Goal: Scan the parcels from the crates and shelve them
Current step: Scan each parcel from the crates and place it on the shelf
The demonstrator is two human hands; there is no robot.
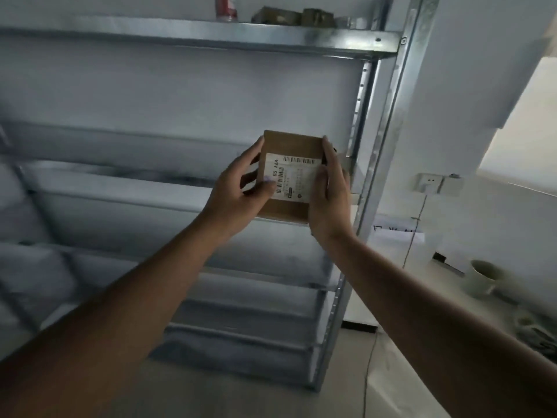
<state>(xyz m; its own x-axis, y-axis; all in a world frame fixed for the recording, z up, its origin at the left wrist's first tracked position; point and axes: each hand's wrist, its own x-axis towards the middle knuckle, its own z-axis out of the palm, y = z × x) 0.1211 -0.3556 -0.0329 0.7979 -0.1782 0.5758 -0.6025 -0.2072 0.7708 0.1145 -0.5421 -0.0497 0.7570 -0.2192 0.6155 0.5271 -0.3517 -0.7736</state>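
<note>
Two-handed grip — left hand (238, 188), right hand (328, 194) clasp parcel (291, 173).

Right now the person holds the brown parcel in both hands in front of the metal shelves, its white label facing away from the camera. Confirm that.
Not quite. The head view shows the white label facing the camera, barcodes visible. The rest stands: left hand and right hand hold the brown parcel before the metal shelves.

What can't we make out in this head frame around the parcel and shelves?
- Parcel label: small print too fine; only barcodes and large characters show.
- Parcel's sides: covered by the left hand and right hand.
- Scanner and crates: none in frame.
- Top shelf items: red can cut off by the upper edge, the boxes blurred.
- Cup, lower right: blurred.
</note>
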